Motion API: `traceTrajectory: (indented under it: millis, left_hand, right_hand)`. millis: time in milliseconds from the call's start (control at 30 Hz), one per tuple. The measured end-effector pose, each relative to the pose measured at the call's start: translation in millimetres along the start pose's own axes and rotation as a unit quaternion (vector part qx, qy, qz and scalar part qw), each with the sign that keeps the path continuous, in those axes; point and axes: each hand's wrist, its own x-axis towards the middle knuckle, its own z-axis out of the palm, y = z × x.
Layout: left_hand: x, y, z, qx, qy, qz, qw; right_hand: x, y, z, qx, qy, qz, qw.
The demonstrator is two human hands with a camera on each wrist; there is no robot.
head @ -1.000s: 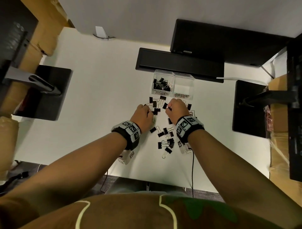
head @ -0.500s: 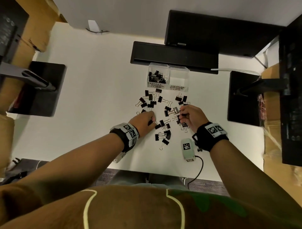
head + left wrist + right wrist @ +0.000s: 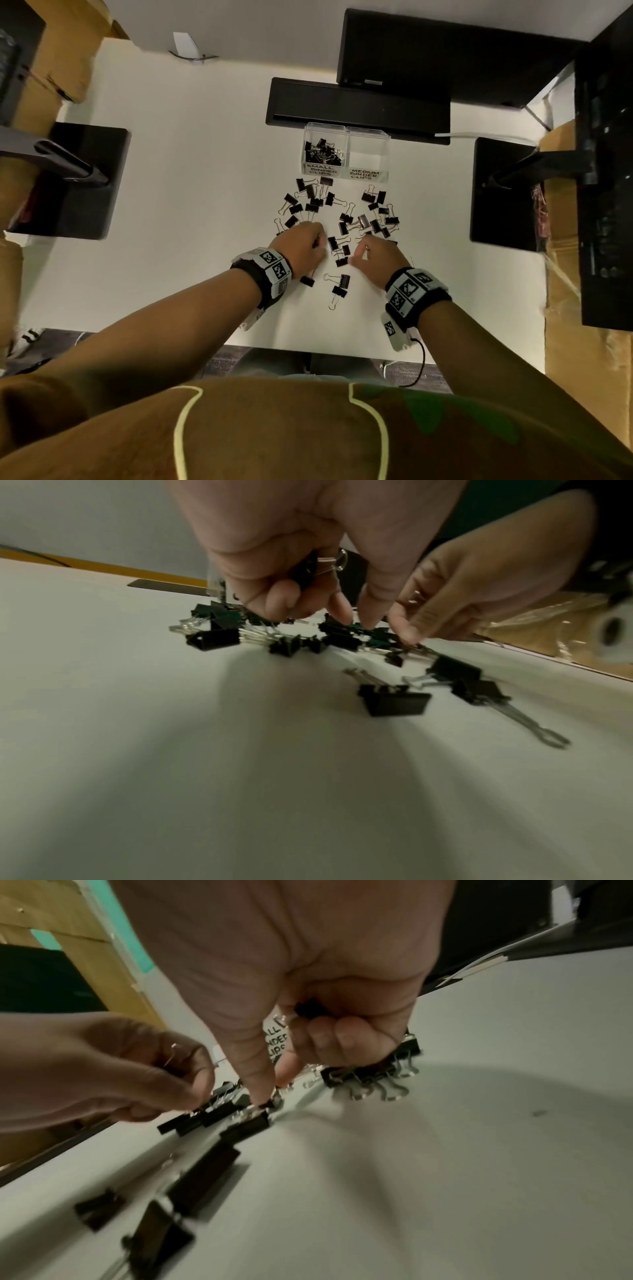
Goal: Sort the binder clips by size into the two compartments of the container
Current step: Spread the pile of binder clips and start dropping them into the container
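Note:
A clear two-compartment container (image 3: 346, 132) stands at the back of the white table (image 3: 171, 205). Its left half, labelled small binder clips, holds several black clips (image 3: 322, 152); the right half, labelled medium, looks empty. Loose black binder clips (image 3: 342, 219) lie scattered in front of it. My left hand (image 3: 308, 243) keeps a clip (image 3: 316, 565) curled in its palm while thumb and forefinger (image 3: 356, 620) touch one on the table. My right hand (image 3: 370, 253) also has a clip (image 3: 308, 1008) tucked under curled fingers, and its thumb and forefinger (image 3: 270, 1088) pinch at another clip (image 3: 246, 1123).
A black monitor base (image 3: 356, 106) sits right behind the container. Black stands flank the table at the left (image 3: 75, 181) and right (image 3: 503, 192). Cardboard boxes (image 3: 582, 240) line both sides. A few larger clips (image 3: 342, 286) lie nearest me, between my wrists.
Both hands have drawn back from beside the container to the nearer part of the pile. The right hand swung out to the right, then came back towards the middle.

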Motion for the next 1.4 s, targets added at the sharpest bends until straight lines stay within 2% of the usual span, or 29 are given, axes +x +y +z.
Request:
traceTrajectory:
  millis: [167, 367, 433, 533, 633, 767, 800, 866, 966, 1066, 1133, 1200, 1266, 1400]
  left_hand:
    - [-13.6, 0.1, 12.9, 0.034, -0.073, 0.052, 0.995]
    - [-21.1, -12.4, 8.1, 0.061, -0.097, 0.042, 0.993]
    - [-20.4, -17.9, 4.4, 0.074, -0.097, 0.045, 0.991]
    - [-15.6, -22.0, 1.4, 0.068, -0.060, 0.030, 0.995]
    - [-12.3, -17.1, 1.5, 0.063, -0.033, 0.028, 0.997]
    - [-16.1, -1.9, 12.8, 0.072, -0.075, 0.067, 0.992]
    - [-17.4, 2.6, 17.1, 0.075, -0.087, 0.078, 0.990]
    - [-19.6, 11.9, 25.5, 0.078, -0.092, 0.094, 0.988]
    - [-19.0, 22.1, 34.2, 0.068, -0.084, 0.114, 0.988]
    - [-14.9, 23.4, 37.1, 0.088, -0.094, 0.128, 0.983]
    - [-11.4, 19.0, 35.4, 0.090, -0.084, 0.123, 0.985]
    - [-7.8, 13.0, 32.0, 0.088, -0.070, 0.107, 0.988]
    - [-4.1, 9.3, 28.1, 0.089, -0.058, 0.093, 0.990]
    - [4.9, 15.0, 24.0, 0.095, -0.044, 0.085, 0.991]
  right_hand:
    - [10.1, -3.1, -0.6, 0.004, 0.043, -0.017, 0.999]
    - [15.2, -9.8, 10.5, -0.062, 0.028, -0.031, 0.997]
    - [16.9, -10.6, 10.1, -0.059, 0.031, -0.039, 0.997]
    - [20.1, -12.7, 5.0, -0.057, 0.026, -0.045, 0.997]
    - [22.1, -17.4, -0.1, -0.113, 0.008, -0.057, 0.992]
    - [22.5, -21.2, -1.1, -0.193, -0.023, -0.075, 0.978]
    - [22.8, -20.1, -1.3, -0.177, -0.027, -0.080, 0.981]
    - [22.8, -16.6, -4.6, -0.076, -0.015, -0.081, 0.994]
    - [21.6, -8.4, -21.4, 0.096, 0.046, -0.022, 0.994]
    - [18.4, 9.5, -42.9, 0.274, 0.084, 0.069, 0.956]
    - [16.7, 26.1, -54.1, 0.338, 0.110, 0.109, 0.928]
    - [14.0, 39.4, -61.0, 0.361, 0.127, 0.127, 0.915]
    - [11.4, 47.9, -62.4, 0.355, 0.128, 0.136, 0.916]
    - [9.7, 57.8, -51.2, 0.251, 0.117, 0.137, 0.951]
